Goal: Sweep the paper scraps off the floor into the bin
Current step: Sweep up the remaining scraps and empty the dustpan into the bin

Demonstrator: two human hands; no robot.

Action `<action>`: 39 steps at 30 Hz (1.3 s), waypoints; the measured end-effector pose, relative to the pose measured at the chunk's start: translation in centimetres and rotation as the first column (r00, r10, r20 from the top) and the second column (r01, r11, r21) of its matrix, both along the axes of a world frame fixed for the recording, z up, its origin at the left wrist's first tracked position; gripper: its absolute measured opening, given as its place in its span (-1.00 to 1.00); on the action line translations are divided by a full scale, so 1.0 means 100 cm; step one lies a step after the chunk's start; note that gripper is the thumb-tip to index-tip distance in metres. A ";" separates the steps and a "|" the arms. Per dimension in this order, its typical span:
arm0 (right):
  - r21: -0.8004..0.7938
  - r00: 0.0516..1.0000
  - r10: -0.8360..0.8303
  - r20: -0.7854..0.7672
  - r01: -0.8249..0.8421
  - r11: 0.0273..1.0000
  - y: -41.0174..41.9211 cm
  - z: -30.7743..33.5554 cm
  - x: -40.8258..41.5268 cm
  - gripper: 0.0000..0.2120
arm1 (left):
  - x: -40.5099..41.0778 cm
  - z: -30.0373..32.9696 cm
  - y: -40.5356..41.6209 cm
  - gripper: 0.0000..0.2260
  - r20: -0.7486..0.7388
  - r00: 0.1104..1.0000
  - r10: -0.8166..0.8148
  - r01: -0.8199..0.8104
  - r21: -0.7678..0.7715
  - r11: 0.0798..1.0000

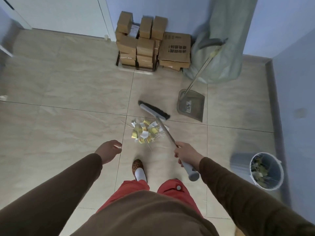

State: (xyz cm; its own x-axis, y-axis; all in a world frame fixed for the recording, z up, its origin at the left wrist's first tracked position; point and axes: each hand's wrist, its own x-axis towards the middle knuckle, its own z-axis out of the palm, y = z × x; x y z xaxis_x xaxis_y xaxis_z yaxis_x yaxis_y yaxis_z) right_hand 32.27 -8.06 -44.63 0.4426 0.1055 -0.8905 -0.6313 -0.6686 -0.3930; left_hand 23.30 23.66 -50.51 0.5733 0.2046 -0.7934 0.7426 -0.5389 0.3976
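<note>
A small heap of yellow and white paper scraps (146, 132) lies on the tiled floor just ahead of my feet. My right hand (185, 155) grips the handle of a broom (154, 109), whose dark bristle head rests on the floor just beyond the heap. My left hand (109, 149) hangs empty to the left of the scraps, fingers apart. A grey dustpan (191, 106) with a long handle stands to the right of the broom head. The round bin (265, 171), holding some scraps, sits at the right near the wall.
Stacked cardboard boxes (148, 45) stand against the far wall. A pale green bag (219, 53) leans in the corner behind the dustpan. A grey skirting (274, 99) runs along the right wall. My foot in a patterned slipper (138, 166) stands below the heap.
</note>
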 end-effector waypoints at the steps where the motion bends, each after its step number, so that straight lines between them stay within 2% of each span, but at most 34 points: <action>1: 0.020 0.999 -0.041 -0.019 0.042 0.999 -0.011 0.012 -0.002 -0.63 | 0.008 0.000 -0.004 -0.77 0.002 1.000 -0.013 0.013 -0.007 1.000; 3: 0.062 0.996 -0.080 -0.028 0.081 0.995 -0.031 0.033 -0.009 -0.58 | 0.026 0.002 -0.016 -0.76 0.013 0.999 -0.039 0.040 -0.024 0.999; 6: 0.070 0.998 -0.013 0.055 0.009 0.998 -0.052 0.056 -0.026 -0.52 | 0.058 0.015 -0.041 -0.75 0.063 0.996 -0.070 0.073 -0.047 0.996; 12: 0.146 0.989 -0.074 0.124 0.055 0.988 -0.104 0.067 -0.024 -0.52 | 0.170 0.058 -0.108 -0.72 0.309 0.941 -0.140 0.163 -0.051 0.985; 15: 0.169 0.987 -0.045 0.154 0.019 0.986 -0.132 0.068 -0.010 -0.55 | 0.253 0.084 -0.152 -0.53 0.473 0.864 -0.175 0.187 0.022 0.982; 20: 0.221 0.990 -0.052 0.130 0.022 0.975 -0.188 0.063 0.008 -0.45 | 0.384 0.128 -0.231 -0.27 0.679 0.659 -0.324 0.180 0.276 0.944; 22: 0.236 0.993 -0.047 0.110 0.020 0.972 -0.213 0.057 0.013 -0.42 | 0.423 0.138 -0.254 -0.25 0.651 0.602 -0.462 0.189 0.447 0.875; 23: 0.231 0.994 -0.046 0.103 0.021 0.973 -0.224 0.054 0.014 -0.42 | 0.439 0.141 -0.262 -0.25 0.583 0.600 -0.547 0.232 0.528 0.817; 25: 0.195 0.995 -0.010 0.101 -0.010 0.981 -0.241 0.047 0.015 -0.45 | 0.464 0.147 -0.274 -0.28 0.407 0.658 -0.634 0.353 0.577 0.737; 28: 0.152 0.996 0.068 0.056 -0.076 0.985 -0.253 0.040 0.014 -0.49 | 0.479 0.144 -0.287 -0.49 0.172 0.726 -0.666 0.540 0.457 0.707; 30: 0.139 0.996 0.078 0.033 -0.082 0.987 -0.254 0.036 0.011 -0.45 | 0.473 0.133 -0.291 -0.72 0.080 0.780 -0.621 0.575 0.300 0.761; 31: 0.140 0.997 0.074 0.025 -0.076 0.987 -0.252 0.033 0.008 -0.43 | 0.467 0.127 -0.290 -0.75 0.048 0.812 -0.582 0.558 0.233 0.797; 33: 0.143 0.996 0.084 0.015 -0.085 0.986 -0.247 0.026 0.000 -0.40 | 0.453 0.119 -0.284 -0.75 0.064 0.821 -0.567 0.541 0.227 0.810; 36: 0.159 0.997 0.072 0.000 -0.071 0.985 -0.238 0.015 -0.014 -0.30 | 0.424 0.118 -0.264 -0.76 0.184 0.758 -0.626 0.528 0.391 0.754; 39: 0.157 0.997 0.069 0.044 -0.075 0.985 -0.224 0.013 -0.028 -0.37 | 0.385 0.122 -0.233 -0.78 0.268 0.727 -0.632 0.476 0.467 0.745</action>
State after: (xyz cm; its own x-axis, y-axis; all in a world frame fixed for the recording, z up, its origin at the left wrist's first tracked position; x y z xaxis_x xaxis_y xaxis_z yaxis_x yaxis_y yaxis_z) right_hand 29.45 -30.47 -43.34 0.4617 0.2771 -0.8427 -0.5664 -0.6390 -0.5205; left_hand 61.78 0.38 -38.31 0.9068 -0.0421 -0.4194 0.0862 -0.9554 0.2823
